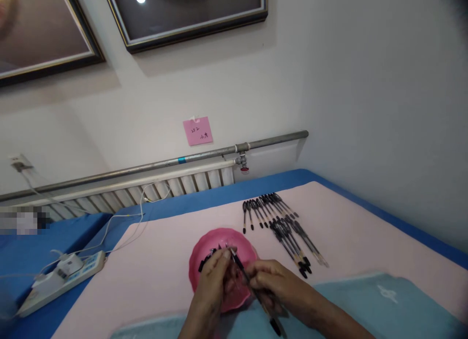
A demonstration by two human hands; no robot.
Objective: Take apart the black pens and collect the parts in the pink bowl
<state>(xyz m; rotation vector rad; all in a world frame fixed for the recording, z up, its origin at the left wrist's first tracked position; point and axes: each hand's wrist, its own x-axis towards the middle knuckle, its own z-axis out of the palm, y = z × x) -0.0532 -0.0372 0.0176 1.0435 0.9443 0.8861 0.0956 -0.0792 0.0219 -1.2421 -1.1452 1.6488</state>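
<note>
My right hand [272, 283] is closed around a pen [266, 310] with a black grip and a black end, tilted with its tip up and to the left. My left hand [214, 278] has its thumb and fingers pinched together at the tip of that pen; what they hold is too small to tell. Both hands are over a pink bowl [193, 266] with a wavy rim. Small black pieces [207, 257] lie in it, partly hidden by my left hand.
Several similar pens [268, 207] lie in a row behind the bowl, with another group of pens [292, 241] nearer. A teal cloth [358, 300] covers the near edge of the pink tabletop [153, 271]. A power strip [80, 268] with cables sits left; a radiator [190, 183] stands behind.
</note>
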